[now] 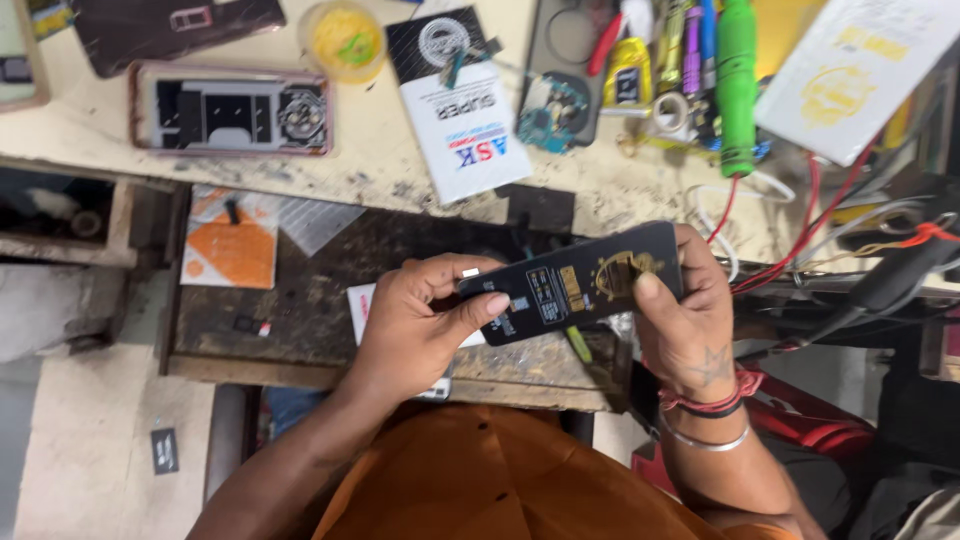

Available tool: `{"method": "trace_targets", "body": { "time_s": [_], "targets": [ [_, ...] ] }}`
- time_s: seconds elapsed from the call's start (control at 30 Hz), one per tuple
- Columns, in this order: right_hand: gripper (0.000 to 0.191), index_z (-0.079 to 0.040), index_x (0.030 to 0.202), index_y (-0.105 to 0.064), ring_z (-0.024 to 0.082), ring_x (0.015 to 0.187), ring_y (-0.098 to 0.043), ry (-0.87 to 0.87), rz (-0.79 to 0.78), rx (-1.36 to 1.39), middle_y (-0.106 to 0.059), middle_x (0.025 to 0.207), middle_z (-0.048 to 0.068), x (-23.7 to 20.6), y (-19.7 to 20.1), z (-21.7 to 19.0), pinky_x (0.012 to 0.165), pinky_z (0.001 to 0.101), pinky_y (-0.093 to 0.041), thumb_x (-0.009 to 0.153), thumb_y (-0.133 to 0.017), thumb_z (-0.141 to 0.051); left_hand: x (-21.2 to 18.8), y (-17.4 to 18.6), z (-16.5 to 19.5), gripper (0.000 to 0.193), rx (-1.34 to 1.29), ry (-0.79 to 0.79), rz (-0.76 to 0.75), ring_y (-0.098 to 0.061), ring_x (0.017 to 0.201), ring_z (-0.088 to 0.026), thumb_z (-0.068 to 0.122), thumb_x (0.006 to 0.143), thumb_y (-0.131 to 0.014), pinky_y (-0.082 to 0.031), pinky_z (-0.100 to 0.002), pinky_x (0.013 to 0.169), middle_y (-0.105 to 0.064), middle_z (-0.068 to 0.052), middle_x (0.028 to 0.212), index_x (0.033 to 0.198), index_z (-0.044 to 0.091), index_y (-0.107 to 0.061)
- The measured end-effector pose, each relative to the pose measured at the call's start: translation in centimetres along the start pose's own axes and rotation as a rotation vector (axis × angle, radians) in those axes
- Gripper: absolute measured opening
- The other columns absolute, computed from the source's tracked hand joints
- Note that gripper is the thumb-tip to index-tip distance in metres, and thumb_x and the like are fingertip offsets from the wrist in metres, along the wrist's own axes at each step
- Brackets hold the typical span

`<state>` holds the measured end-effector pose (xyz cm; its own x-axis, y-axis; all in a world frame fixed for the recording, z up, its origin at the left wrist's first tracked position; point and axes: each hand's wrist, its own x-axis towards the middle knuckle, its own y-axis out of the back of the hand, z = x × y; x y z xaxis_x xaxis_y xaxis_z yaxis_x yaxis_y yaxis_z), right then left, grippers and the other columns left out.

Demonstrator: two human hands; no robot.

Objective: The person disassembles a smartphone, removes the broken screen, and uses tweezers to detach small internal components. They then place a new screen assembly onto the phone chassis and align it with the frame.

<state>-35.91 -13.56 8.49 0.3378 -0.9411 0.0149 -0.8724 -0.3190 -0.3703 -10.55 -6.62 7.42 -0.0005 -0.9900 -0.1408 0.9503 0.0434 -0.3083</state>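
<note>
Centre of frame: a black phone (580, 283), long side running left to right and tilted up toward the right, is held between both hands above the dark mat (330, 290) on the desk (400, 165).

Left hand (420, 325): seen at centre left. Its fingers (445, 272) curl over the phone's upper left edge while the thumb presses on the face near the left end, so the phone's end is pinched between thumb and fingers. The fingers lie close together, not spread. A small pale piece sits at the fingertips on the phone's top edge; what it is cannot be told.

Right hand (695, 320): seen at centre right. It clasps the phone's right end, thumb laid flat on the face, the other fingers wrapped behind and mostly hidden. A red thread and a metal bangle (705, 438) circle the wrist.

Surroundings: at upper left lies an opened phone (230, 108) with its inner parts showing, near a yellow tub (343, 38). A white and black packet (462, 105) lies at upper centre, just beside a round circuit part (553, 112). A green tool (737, 85) stands out at upper right among other tools, next to a white box (865, 70). Red wires (800, 240) run along the right edge of the desk. An orange and white card (232, 240) rests at the mat's left end.
</note>
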Motion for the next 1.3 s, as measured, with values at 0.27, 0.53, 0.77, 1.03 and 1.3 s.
{"method": "trace_targets", "body": {
  "time_s": [0.27,0.53,0.77,1.03,1.3],
  "targets": [
    [0.037,0.001,0.128,-0.065,0.016,0.115,-0.066,-0.163,0.037,-0.029,-0.072,0.124,0.007,-6.5,-5.0,7.6,0.105,0.034,-0.051,0.094,-0.077,-0.01,-3.6,0.5,-4.3,0.023,-0.185,-0.025,0.034,-0.068,0.096,-0.008,0.007,0.1,-0.073,-0.057,-0.023,0.085,-0.076,-0.007,0.106,0.12,-0.003,-0.067],
    [0.022,0.003,0.118,-0.072,0.012,0.102,-0.069,-0.207,0.077,-0.265,-0.077,0.112,0.007,-7.5,-7.0,7.8,0.094,0.0302,-0.056,0.096,-0.072,0.001,-5.3,3.3,-3.6,0.02,0.311,0.031,0.08,-0.067,0.075,-0.005,0.01,0.088,-0.082,-0.055,-0.021,0.065,-0.077,-0.002,0.088,0.103,-0.001,-0.076],
    [0.029,0.0,0.127,-0.067,0.01,0.101,-0.066,-0.186,-0.069,-0.401,-0.077,0.114,0.007,-8.0,-7.9,5.1,0.091,0.0288,-0.058,0.099,-0.07,-0.005,-5.4,4.6,-3.6,0.024,0.411,0.039,-0.031,-0.063,0.072,-0.003,0.01,0.085,-0.081,-0.053,-0.021,0.066,-0.077,-0.002,0.083,0.104,-0.004,-0.076],
    [0.042,-0.004,0.127,-0.064,0.014,0.097,-0.074,-0.166,-0.167,-0.735,-0.074,0.117,0.005,-8.7,-2.9,-1.7,0.085,0.0301,-0.061,0.091,-0.076,-0.023,-6.0,7.0,-9.5,0.027,0.394,0.098,-0.012,-0.074,0.079,-0.012,0.003,0.08,-0.081,-0.059,-0.024,0.074,-0.081,-0.012,0.086,0.105,-0.007,-0.075],
    [0.014,0.002,0.111,-0.067,0.011,0.082,-0.067,0.337,0.812,-0.833,-0.071,0.097,0.006,-9.7,22.4,-13.2,0.075,0.0257,-0.055,0.107,-0.071,-0.01,-4.2,12.2,-14.9,0.031,0.551,0.174,0.104,-0.077,0.086,-0.02,0.005,0.081,-0.083,-0.061,-0.034,0.083,-0.078,-0.018,0.091,0.107,-0.008,-0.072]
  ]
}}
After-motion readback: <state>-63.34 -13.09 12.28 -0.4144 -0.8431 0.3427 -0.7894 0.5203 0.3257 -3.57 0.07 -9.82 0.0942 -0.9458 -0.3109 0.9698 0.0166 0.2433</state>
